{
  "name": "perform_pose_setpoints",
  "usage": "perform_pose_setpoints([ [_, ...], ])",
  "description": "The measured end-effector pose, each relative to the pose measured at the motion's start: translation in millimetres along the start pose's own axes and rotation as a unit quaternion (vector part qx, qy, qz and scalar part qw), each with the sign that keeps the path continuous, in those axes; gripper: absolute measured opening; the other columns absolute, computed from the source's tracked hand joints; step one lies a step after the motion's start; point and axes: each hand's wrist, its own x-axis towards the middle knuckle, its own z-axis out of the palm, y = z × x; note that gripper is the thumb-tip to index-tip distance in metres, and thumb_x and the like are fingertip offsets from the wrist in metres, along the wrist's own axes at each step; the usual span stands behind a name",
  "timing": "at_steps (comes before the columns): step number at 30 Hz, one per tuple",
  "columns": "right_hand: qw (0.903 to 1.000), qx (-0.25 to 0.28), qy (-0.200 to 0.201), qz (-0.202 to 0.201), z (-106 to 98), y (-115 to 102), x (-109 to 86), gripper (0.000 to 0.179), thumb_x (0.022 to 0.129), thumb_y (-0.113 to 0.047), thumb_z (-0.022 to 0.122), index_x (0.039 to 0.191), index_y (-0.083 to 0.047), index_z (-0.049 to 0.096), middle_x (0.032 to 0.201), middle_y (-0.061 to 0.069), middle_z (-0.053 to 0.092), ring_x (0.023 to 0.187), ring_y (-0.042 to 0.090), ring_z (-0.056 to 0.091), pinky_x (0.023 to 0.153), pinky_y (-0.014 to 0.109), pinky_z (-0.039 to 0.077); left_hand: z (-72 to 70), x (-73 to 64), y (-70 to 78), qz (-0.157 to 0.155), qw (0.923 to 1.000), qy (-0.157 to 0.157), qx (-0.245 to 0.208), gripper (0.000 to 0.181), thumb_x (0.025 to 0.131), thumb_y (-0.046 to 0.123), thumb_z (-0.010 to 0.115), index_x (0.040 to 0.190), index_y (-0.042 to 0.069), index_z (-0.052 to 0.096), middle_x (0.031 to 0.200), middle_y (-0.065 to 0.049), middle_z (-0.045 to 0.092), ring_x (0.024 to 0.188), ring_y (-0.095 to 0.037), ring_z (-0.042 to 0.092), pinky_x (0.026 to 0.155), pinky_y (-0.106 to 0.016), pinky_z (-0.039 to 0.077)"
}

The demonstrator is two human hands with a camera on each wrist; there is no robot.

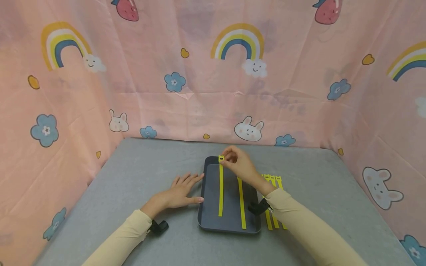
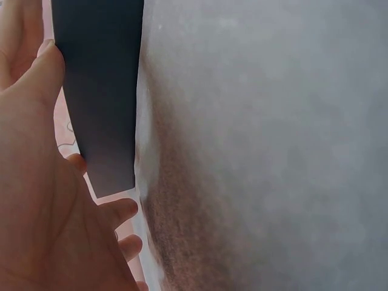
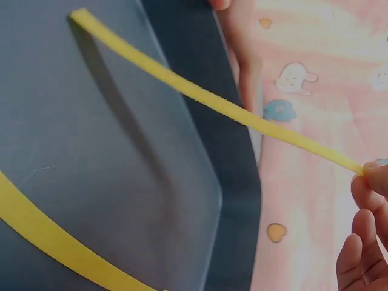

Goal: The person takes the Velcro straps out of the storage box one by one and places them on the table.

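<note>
My right hand (image 1: 242, 167) pinches the slotted head of a yellow cable strap (image 1: 221, 190) between thumb and fingertips, over the far end of a dark grey tray (image 1: 230, 210). In the right wrist view the strap (image 3: 218, 108) slants down from the fingertips (image 3: 370, 176), its tail end at the tray floor beside its shadow. A second yellow strap (image 1: 242, 207) lies lengthwise in the tray's right half, its top partly behind my right hand. My left hand (image 1: 178, 193) spreads its straight fingers against the tray's left side, thumb and fingertips at the wall (image 2: 100, 103).
Several more yellow straps (image 1: 275, 222) lie side by side on the grey table (image 1: 159, 159) right of the tray, partly hidden by my right forearm. A pink patterned curtain (image 1: 206, 111) encloses the table's back and sides.
</note>
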Motion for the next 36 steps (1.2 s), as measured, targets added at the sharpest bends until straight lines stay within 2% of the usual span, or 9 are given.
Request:
perform_pose_setpoints([
  [6, 0.9997, 0.02, 0.011, -0.002, -10.2, -9.8, 0.1, 0.02, 0.09, -0.016, 0.073, 0.106, -0.012, 0.063, 0.086, 0.007, 0.074, 0.074, 0.014, 0.059, 0.072, 0.027, 0.045, -0.3, 0.0, 0.0, 0.001, 1.0, 0.0, -0.003, 0.087, 0.09, 0.07, 0.051, 0.16, 0.036, 0.01, 0.168, -0.005, 0.016, 0.156, -0.035, 0.006, 0.122, -0.065, 0.002],
  [14, 0.9984, 0.053, 0.017, -0.011, -33.4, -21.4, -0.3, 0.023, 0.09, -0.016, 0.073, 0.109, -0.007, 0.064, 0.088, 0.013, 0.074, 0.075, 0.012, 0.062, 0.07, 0.027, 0.049, -1.5, -1.8, 1.8, 0.002, 1.0, 0.0, -0.001, 0.087, 0.091, 0.069, 0.051, 0.16, 0.036, 0.009, 0.168, -0.006, 0.015, 0.157, -0.036, 0.005, 0.122, -0.064, 0.0],
  [19, 0.9985, 0.054, 0.005, -0.001, -52.6, -30.7, -4.8, 0.026, 0.091, -0.021, 0.073, 0.113, -0.012, 0.064, 0.09, 0.009, 0.075, 0.082, 0.017, 0.066, 0.073, 0.028, 0.053, -1.4, -1.9, 1.4, 0.006, 1.0, 0.0, -0.003, 0.087, 0.091, 0.069, 0.051, 0.16, 0.036, 0.008, 0.168, -0.006, 0.015, 0.157, -0.036, 0.005, 0.122, -0.064, 0.0],
  [24, 0.9986, 0.052, 0.008, 0.001, -69.6, -36.9, -11.2, 0.026, 0.09, -0.02, 0.074, 0.112, -0.011, 0.064, 0.087, 0.002, 0.076, 0.078, 0.013, 0.069, 0.074, 0.033, 0.057, -0.4, -1.0, -1.0, 0.009, 1.0, -0.001, -0.002, 0.087, 0.091, 0.07, 0.05, 0.16, 0.036, 0.008, 0.168, -0.007, 0.014, 0.157, -0.036, 0.004, 0.122, -0.065, 0.0],
  [29, 0.9984, 0.054, 0.017, 0.002, -86.2, -35.6, -20.7, 0.026, 0.09, -0.017, 0.074, 0.112, -0.007, 0.064, 0.083, -0.012, 0.074, 0.077, 0.011, 0.069, 0.072, 0.027, 0.056, 0.4, 0.1, -2.9, 0.013, 0.9999, -0.003, 0.001, 0.088, 0.091, 0.072, 0.048, 0.16, 0.036, 0.006, 0.168, -0.007, 0.013, 0.157, -0.036, 0.004, 0.121, -0.065, 0.0],
  [36, 0.9978, 0.053, 0.029, 0.029, -114.3, -32.6, -36.5, 0.034, 0.092, -0.02, 0.071, 0.12, -0.004, 0.06, 0.085, -0.015, 0.072, 0.081, 0.01, 0.067, 0.078, 0.023, 0.055, -0.7, -0.5, -2.1, 0.013, 0.9999, -0.005, -0.002, 0.089, 0.091, 0.071, 0.049, 0.16, 0.034, 0.007, 0.168, -0.007, 0.013, 0.156, -0.036, 0.004, 0.121, -0.065, 0.0],
])
